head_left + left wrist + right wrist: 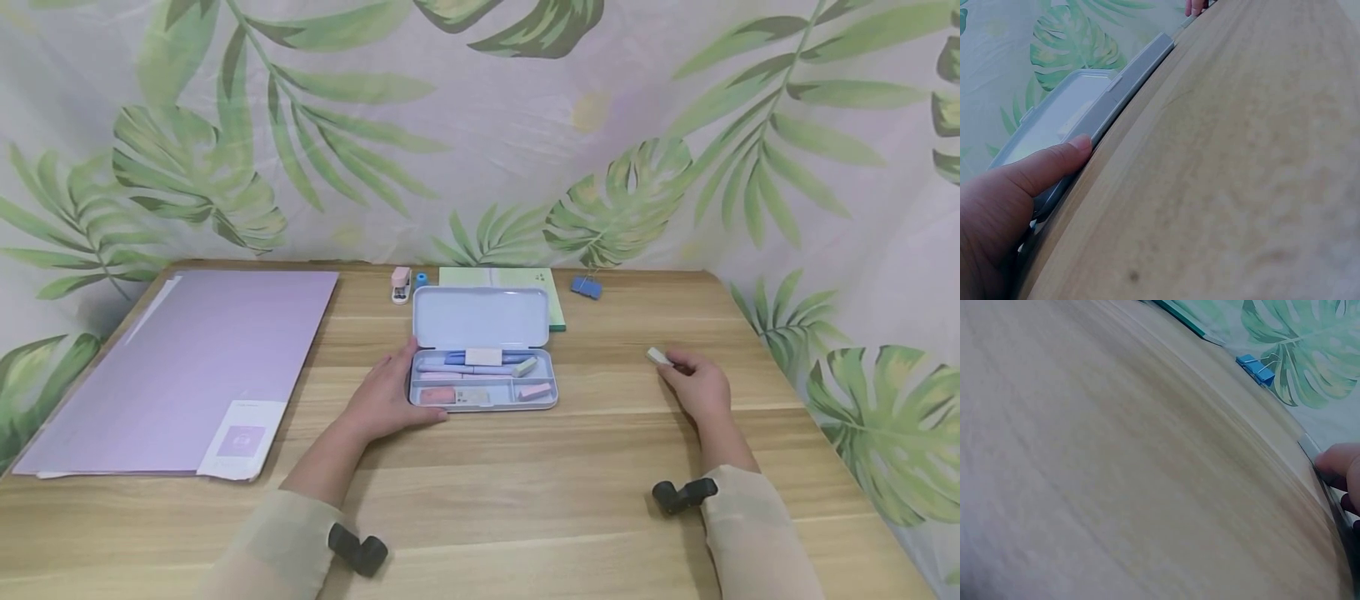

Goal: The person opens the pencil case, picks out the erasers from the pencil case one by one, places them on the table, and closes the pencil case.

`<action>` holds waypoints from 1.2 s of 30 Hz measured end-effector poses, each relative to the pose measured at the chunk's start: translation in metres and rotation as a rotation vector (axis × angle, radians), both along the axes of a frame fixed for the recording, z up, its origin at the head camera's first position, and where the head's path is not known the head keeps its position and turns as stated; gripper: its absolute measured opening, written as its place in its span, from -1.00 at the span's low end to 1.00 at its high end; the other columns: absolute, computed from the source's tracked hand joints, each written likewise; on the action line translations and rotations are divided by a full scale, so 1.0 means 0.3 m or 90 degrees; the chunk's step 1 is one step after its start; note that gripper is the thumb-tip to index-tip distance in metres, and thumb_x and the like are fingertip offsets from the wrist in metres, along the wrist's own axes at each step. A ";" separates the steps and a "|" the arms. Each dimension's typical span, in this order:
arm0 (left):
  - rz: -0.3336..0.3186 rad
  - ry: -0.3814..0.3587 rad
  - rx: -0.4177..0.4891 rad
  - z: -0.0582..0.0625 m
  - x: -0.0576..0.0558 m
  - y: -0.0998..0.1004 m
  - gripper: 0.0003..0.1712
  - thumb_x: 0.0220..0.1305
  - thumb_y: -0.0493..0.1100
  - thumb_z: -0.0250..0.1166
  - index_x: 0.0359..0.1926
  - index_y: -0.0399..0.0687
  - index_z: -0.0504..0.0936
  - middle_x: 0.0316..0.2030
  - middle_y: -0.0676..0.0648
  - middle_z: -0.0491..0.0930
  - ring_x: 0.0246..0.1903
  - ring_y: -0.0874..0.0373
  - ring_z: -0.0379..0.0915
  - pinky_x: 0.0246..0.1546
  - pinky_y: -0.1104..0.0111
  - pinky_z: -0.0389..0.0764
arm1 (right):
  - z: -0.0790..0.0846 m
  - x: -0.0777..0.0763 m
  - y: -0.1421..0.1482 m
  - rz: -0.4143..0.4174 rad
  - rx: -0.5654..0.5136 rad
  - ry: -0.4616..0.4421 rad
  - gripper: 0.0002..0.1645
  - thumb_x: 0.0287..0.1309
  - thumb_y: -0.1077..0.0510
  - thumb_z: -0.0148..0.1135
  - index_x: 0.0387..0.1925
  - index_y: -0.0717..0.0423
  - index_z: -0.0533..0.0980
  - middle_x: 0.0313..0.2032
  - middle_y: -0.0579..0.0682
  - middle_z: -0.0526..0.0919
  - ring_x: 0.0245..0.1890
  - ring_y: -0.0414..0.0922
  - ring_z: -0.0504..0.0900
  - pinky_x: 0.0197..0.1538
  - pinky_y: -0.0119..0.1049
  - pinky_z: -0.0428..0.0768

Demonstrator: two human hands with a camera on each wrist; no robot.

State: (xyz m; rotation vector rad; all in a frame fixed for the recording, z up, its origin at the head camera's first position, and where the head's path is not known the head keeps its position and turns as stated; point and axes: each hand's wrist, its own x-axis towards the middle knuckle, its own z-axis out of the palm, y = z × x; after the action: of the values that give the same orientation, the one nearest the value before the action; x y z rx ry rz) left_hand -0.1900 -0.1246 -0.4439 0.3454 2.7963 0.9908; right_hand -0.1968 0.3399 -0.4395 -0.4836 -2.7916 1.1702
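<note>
An open light-blue pencil case stands mid-table with its lid raised at the back. My left hand grips its left end, thumb along the front edge, as the left wrist view also shows with the thumb. Inside lie blue and pink pens, a white eraser, a green eraser, a pink eraser and a pink-and-white block. To the right, my right hand pinches a small pale-green eraser at the tabletop; in the right wrist view the hand is partly cut off.
Behind the case are a green notebook, a pink mini stapler, a small blue sharpener-like item and a blue binder clip. A large purple folder covers the table's left side. A leaf-patterned curtain hangs behind.
</note>
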 end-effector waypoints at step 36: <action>-0.012 0.034 0.009 0.003 0.006 -0.004 0.46 -0.20 0.32 0.53 0.54 -0.19 -0.09 0.47 -0.26 0.17 0.45 -0.31 0.03 0.46 -0.11 0.11 | 0.110 -0.107 -0.509 0.431 0.181 -0.021 -0.74 0.18 0.08 0.35 -0.08 -0.02 0.69 0.01 0.08 0.57 0.11 0.06 0.51 0.25 0.03 0.47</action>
State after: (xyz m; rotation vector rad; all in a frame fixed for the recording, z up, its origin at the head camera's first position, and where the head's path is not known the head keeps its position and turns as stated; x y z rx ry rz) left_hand -0.1881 -0.1257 -0.4430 0.4061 2.8291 1.0117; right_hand -0.2288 0.1871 -0.4067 0.5092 -3.1712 0.7955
